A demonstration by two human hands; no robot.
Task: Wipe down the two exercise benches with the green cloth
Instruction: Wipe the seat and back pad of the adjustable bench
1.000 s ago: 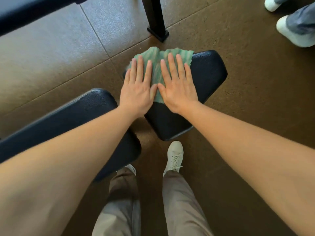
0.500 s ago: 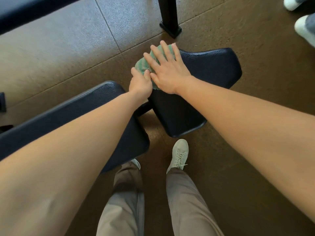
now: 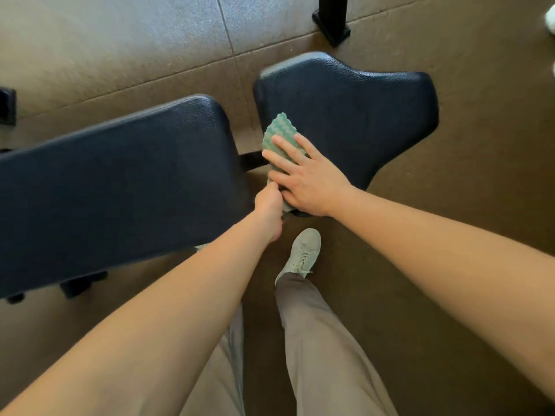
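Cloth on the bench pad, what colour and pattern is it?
The cloth is green with paler wavy stripes, clearest in the head view.

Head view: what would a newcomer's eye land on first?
The green cloth stands out, bunched at the near left edge of the dark seat pad in mid-frame. The right hand presses down on it, laid flat, while the left hand grips its lower end. A long dark bench fills the left side.
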